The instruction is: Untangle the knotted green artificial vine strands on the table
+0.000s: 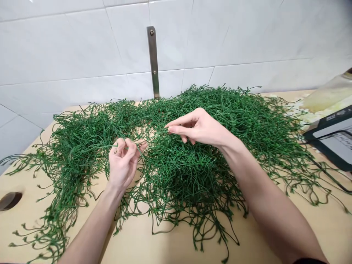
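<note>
A big tangled heap of thin green plastic plant strands [192, 154] covers most of the pale wooden table [154, 245]. My left hand [123, 163] is at the heap's middle left, fingers curled and pinching a single green strand [107, 146] that runs off to the left. My right hand [196, 126] hovers over the centre of the heap, index and thumb stretched toward the left and pressed close together at the strands, the other fingers curled under. The fingertips of the two hands are a short way apart.
A white tiled wall with a vertical metal bracket [153, 62] rises behind the table. A dark device with a cable [332, 135] and a clear plastic bag [327, 99] lie at the right. A round hole [10, 200] is in the table's left edge.
</note>
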`<state>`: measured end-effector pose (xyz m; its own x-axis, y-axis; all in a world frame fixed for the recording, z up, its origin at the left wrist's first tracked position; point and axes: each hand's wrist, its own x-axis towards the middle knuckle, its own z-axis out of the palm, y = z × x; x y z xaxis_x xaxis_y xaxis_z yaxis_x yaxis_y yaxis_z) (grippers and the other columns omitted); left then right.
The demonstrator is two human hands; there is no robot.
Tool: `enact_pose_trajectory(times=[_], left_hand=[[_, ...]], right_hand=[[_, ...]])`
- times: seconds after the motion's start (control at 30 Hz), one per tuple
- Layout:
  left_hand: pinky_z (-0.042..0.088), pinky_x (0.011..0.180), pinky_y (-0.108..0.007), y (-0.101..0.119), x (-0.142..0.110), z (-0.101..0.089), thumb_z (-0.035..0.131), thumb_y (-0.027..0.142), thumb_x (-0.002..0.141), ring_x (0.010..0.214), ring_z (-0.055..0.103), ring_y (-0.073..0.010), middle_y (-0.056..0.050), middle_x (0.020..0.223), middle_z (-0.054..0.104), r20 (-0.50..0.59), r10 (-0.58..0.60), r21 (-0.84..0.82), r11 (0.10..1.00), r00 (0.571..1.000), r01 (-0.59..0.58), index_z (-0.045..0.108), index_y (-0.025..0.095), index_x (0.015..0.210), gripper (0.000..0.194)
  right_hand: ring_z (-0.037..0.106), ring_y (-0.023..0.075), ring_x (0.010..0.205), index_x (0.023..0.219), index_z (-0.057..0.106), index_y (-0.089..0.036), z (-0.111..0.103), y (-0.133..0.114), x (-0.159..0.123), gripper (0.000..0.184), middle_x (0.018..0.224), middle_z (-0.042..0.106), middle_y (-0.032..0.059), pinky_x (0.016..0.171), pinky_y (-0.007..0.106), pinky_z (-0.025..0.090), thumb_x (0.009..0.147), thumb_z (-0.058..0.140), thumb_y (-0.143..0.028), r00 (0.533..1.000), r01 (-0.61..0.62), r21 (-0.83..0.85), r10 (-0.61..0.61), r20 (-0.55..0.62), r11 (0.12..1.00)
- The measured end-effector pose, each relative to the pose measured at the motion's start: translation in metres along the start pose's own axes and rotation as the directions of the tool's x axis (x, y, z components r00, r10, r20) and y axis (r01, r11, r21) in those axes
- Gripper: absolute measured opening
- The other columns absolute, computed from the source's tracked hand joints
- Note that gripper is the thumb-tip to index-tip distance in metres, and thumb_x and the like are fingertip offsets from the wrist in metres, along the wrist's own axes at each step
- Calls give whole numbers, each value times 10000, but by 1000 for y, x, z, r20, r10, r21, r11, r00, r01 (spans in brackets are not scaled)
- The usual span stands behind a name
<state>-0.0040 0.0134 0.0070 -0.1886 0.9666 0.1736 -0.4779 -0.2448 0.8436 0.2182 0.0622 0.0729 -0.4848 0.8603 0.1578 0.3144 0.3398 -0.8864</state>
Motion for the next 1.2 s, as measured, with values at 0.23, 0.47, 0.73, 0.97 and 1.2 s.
enact_pose_trajectory(times=[0.23, 0.47, 0.73, 0.97, 1.2], left_hand=[[564, 964, -490, -2, -4, 7, 870, 205, 624, 875, 730, -179, 107, 576, 436, 39, -13, 21, 1000, 999, 12, 288, 164, 628, 583], [579, 948, -484, -9, -2, 3, 865, 230, 633, 927, 743, -226, 115, 619, 499, 30, -43, 14, 999, 999, 42, 321, 178, 676, 548], [577, 943, -389, -17, 0, -3, 844, 253, 667, 996, 729, -239, 98, 672, 583, -47, -4, 3, 1000, 999, 4, 400, 206, 775, 459], [547, 973, -420, -19, 1, -5, 810, 288, 718, 965, 735, -197, 78, 829, 647, -59, 39, 40, 999, 997, -37, 481, 248, 923, 389], [537, 833, -234, -22, -4, -13, 880, 226, 584, 1045, 655, -190, -58, 1154, 670, 131, 114, 383, 910, 985, -156, 712, 245, 1075, 519]], right_hand=[[351, 23, 347, 873, 789, -127, -5, -3, -2, 233, 749, 750, 70, 334, 221, 268, 774, 687, -311, 985, -39, -24, 34, -171, 999], [366, 43, 391, 828, 751, -152, -6, 9, 4, 264, 662, 675, 29, 360, 236, 282, 691, 775, -377, 898, 36, 110, 16, -439, 993], [431, 86, 484, 738, 711, -166, 6, -19, -12, 234, 669, 658, 27, 458, 265, 312, 800, 707, -392, 900, 129, -228, -211, -381, 965], [525, 133, 657, 867, 697, -164, 44, -3, -3, 190, 793, 643, 43, 550, 273, 294, 914, 564, -292, 992, 105, -687, -125, 20, 719], [516, 173, 889, 965, 634, -155, 57, 4, -1, 189, 1061, 568, 101, 696, 287, 422, 969, 470, -248, 937, 334, -686, -308, 166, 647]])
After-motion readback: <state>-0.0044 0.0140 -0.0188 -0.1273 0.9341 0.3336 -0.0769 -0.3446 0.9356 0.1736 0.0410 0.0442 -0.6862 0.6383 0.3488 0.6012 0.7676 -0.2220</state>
